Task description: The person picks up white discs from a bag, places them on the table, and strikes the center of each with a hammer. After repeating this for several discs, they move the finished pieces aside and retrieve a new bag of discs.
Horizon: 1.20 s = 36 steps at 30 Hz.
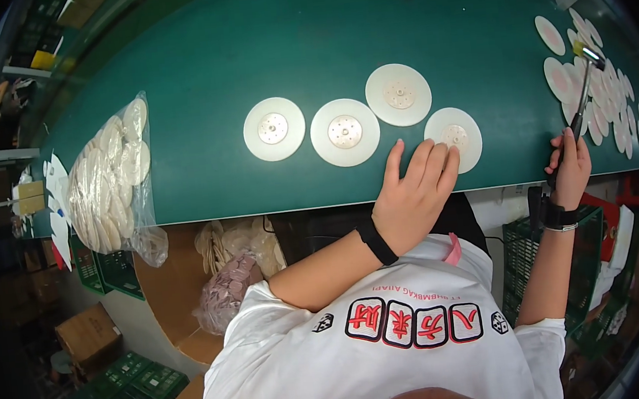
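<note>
Several round white discs, each with a smaller dotted disc and a hub at its centre, lie in a loose row on the green table. My left hand (416,196) has its fingers stretched out, with fingertips on the near edge of the rightmost disc (466,120). Another disc (397,78) lies just beyond that hand, and two more, a disc (364,143) and the leftmost disc (257,138), are farther left. On the right, my right hand (571,164) is closed round the black handle of a hammer (583,91). The hammer's metal and yellow head is raised near a heap of white discs.
The heap of loose white discs (560,78) spreads over the table's right end. A clear plastic bag (116,180) full of pale discs lies on the left. Below the table edge (221,217) are a cardboard box (163,291) with bagged parts and green crates (521,261).
</note>
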Tool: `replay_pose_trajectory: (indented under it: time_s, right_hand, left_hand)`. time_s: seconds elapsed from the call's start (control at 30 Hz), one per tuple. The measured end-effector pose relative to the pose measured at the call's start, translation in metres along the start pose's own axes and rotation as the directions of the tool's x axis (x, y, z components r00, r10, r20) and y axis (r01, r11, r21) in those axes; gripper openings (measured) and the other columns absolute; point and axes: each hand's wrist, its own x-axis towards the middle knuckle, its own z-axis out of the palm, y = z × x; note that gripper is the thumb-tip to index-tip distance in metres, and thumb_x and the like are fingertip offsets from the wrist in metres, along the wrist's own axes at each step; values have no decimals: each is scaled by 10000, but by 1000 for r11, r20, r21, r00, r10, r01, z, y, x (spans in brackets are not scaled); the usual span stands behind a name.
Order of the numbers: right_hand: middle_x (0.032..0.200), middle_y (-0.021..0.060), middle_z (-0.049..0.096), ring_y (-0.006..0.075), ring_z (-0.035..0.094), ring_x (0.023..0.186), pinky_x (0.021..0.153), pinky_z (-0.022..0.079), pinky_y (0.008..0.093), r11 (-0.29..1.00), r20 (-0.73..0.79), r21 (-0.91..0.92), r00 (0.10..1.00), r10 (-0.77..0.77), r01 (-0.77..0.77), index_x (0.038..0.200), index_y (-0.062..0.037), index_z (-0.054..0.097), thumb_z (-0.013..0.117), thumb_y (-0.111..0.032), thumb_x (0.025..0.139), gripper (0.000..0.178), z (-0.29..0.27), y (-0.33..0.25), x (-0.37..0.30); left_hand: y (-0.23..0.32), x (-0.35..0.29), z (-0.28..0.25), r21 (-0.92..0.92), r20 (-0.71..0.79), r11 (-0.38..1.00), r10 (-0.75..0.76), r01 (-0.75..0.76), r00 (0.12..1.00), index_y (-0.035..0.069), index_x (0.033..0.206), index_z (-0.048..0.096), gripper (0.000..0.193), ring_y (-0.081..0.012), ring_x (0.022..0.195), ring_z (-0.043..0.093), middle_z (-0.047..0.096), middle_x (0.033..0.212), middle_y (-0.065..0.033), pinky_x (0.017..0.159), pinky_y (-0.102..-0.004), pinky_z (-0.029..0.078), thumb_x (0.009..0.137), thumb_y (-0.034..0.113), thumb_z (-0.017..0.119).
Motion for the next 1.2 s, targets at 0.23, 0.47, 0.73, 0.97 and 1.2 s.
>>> replay_pose_trajectory:
  time_s: [0.23, 0.47, 0.73, 0.97, 1.2]
  right_hand:
    - [754, -16, 547, 58, 434, 504, 497, 373, 225, 937, -259, 190, 935, -240, 293, 1106, -38, 589, 547, -171, 1076, 142, 29, -41, -87]
    - [782, -24, 515, 35, 406, 518, 470, 317, 206, 993, 218, 113, 976, 1, -26, 1159, -24, 571, 540, -38, 1031, 132, -17, -25, -143]
    - [734, -53, 509, 23, 416, 544, 485, 312, 201, 981, 392, -65, 899, 196, -185, 1120, -23, 584, 581, -52, 1012, 112, -14, -33, -176]
    - [772, -48, 530, 13, 411, 527, 467, 299, 191, 972, 426, -78, 874, 232, -220, 1151, -19, 593, 589, -78, 1027, 138, -14, -20, -180]
    - [770, -44, 523, 21, 400, 505, 462, 299, 196, 969, 446, -72, 862, 243, -236, 1156, -15, 592, 596, -96, 1032, 148, -6, -23, -174]
  left_hand:
    - [1, -3, -8, 26, 2, 999, 31, -31, 1000, 98, 1354, 601, 575, -229, 1279, 541, 584, 1303, -70, 1111, -536, 387, 804, 217, 719]
    - [-1, -5, -28, -94, 123, 995, 41, -29, 992, 77, 1352, 594, 602, -239, 1263, 548, 578, 1309, -83, 1111, -547, 386, 789, 208, 761]
    - [-10, -13, -26, -158, 109, 986, 65, -47, 992, 85, 1344, 590, 637, -244, 1235, 536, 551, 1332, -84, 1122, -546, 375, 754, 206, 798]
    - [-8, -10, -21, -71, 43, 995, 71, -68, 996, 95, 1305, 596, 563, -241, 1230, 539, 568, 1292, -73, 1096, -493, 404, 777, 202, 759]
    - [-9, -8, -9, 60, -8, 994, 97, -96, 995, 109, 1267, 610, 419, -231, 1198, 571, 593, 1269, -67, 1048, -436, 446, 855, 181, 644]
